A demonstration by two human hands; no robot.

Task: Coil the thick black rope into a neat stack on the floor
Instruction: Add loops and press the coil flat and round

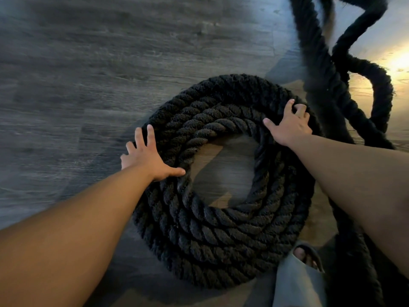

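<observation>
Coil (221, 240) lies flat on floor (88, 74); several turns wound, centre hollow. Your left hand (148, 158) at coil's left rim: fingers straight, splayed, pressing down, gripping nothing. Your right hand (290, 127) at coil's far-right rim: fingers hooked over outermost turn, thumb spread inward. Loose rope (327, 89) snakes off beyond coil's far-right side, long axis running away from you. Right hand nearer; next turn likely feeds in there, left steadying.

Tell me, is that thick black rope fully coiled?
Partly. The coil lies in stacked rings on the floor, but loose rope trails off at upper right.
</observation>
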